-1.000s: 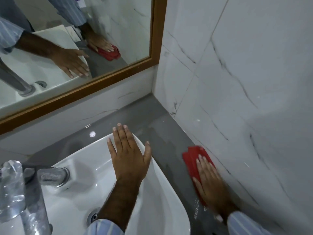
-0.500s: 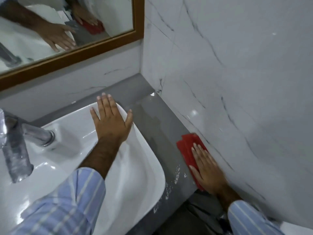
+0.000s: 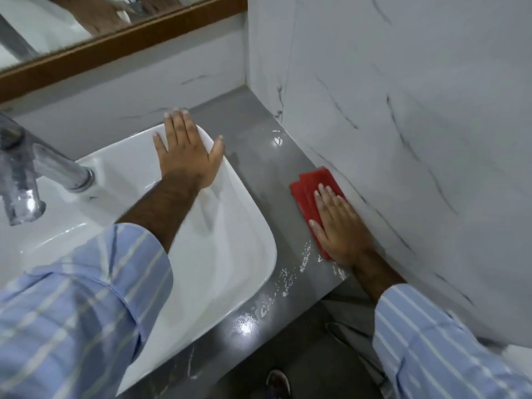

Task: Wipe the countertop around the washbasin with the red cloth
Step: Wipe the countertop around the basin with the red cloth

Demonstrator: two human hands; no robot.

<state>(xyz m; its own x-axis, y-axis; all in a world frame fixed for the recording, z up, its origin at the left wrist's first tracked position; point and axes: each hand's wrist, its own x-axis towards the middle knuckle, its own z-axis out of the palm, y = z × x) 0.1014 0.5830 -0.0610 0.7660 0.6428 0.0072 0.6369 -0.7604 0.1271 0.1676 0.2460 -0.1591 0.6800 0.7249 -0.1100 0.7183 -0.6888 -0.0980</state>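
Observation:
A folded red cloth (image 3: 309,187) lies flat on the grey countertop (image 3: 259,174), on the narrow strip between the white washbasin (image 3: 230,254) and the marble side wall. My right hand (image 3: 341,228) presses flat on the cloth, fingers pointing toward the back corner; most of the cloth is hidden under the palm. My left hand (image 3: 187,156) rests flat, fingers spread, on the basin's back right rim and holds nothing. Wet streaks and white foam specks mark the countertop near its front edge.
A chrome tap (image 3: 43,168) stands at the basin's left. A wood-framed mirror (image 3: 115,41) hangs above the back wall. The marble side wall (image 3: 403,139) bounds the strip on the right. Below the counter's front edge are the dark floor and a shoe (image 3: 277,383).
The view has tilted down and back, showing more of the basin and the counter's front edge. My right hand with the cloth has slid toward the front edge. My left hand stays on the rim.

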